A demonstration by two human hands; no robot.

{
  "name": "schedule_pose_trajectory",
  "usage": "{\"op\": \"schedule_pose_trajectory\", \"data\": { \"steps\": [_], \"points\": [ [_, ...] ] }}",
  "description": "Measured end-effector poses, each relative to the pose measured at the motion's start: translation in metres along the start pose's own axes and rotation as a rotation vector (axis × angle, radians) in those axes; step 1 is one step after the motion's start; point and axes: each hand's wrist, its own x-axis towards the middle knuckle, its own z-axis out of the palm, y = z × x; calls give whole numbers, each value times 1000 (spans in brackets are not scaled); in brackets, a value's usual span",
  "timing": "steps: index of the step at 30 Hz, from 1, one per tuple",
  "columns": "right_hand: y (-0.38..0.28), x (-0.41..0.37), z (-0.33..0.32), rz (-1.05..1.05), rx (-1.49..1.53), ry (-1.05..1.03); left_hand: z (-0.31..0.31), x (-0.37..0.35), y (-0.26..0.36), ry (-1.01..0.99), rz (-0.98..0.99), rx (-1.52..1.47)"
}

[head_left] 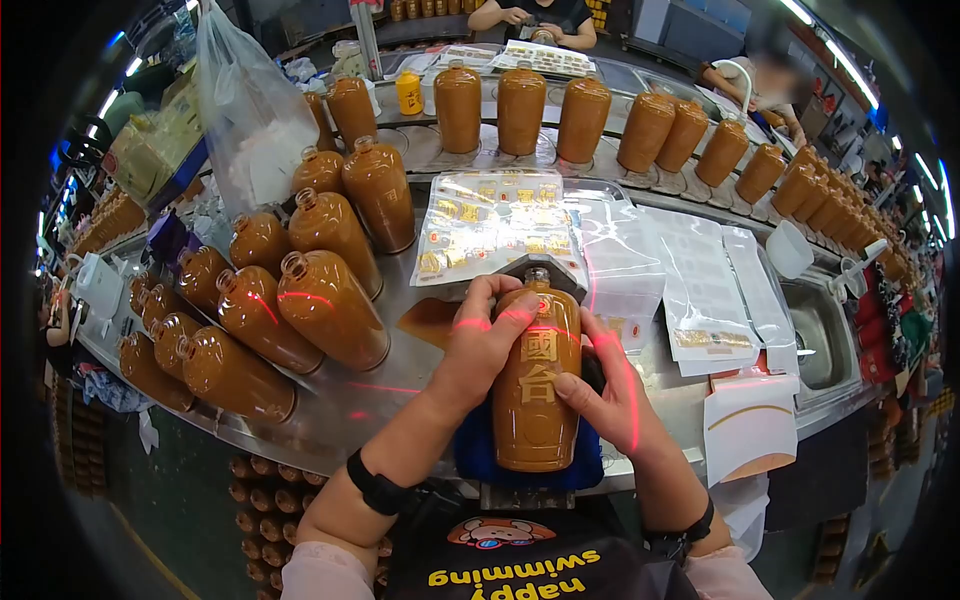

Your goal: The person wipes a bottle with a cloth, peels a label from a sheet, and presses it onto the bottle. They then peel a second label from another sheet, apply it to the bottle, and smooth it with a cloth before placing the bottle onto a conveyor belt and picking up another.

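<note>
A glossy brown bottle (538, 435) with gold characters and a small red mark lies on a dark blue pad (475, 455) in front of me, its neck pointing away. My left hand (482, 345) grips its left side, the thumb near the shoulder. Along the right side my right hand (610, 390) holds it, with the thumb on the front by the lower character. Red laser lines cross the bottle and both hands. Just beyond the neck is a dark angled holder (570, 270). A sheet of gold labels (490, 225) lies behind it.
Several brown bottles (330, 310) stand at the left, near a plastic bag (250, 110). More bottles (520, 110) line the curved conveyor (420, 135) at the back. Clear sheets (700, 290) and a metal sink (820, 335) are at the right. Two people work beyond.
</note>
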Motion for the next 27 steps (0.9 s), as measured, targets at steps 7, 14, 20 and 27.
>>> {"op": "schedule_pose_trajectory", "data": {
  "steps": [7,14,20,27],
  "points": [
    [6,0,-1,-25,-46,8,-2,-12,3,53,356,187],
    [4,1,-1,-31,-46,4,-19,-9,16,-186,690,716],
    [2,1,-1,-12,-18,-8,-12,14,6,-238,191,-130],
    [1,2,-1,-28,-12,-19,-5,11,3,-197,110,-147]
  ]
}}
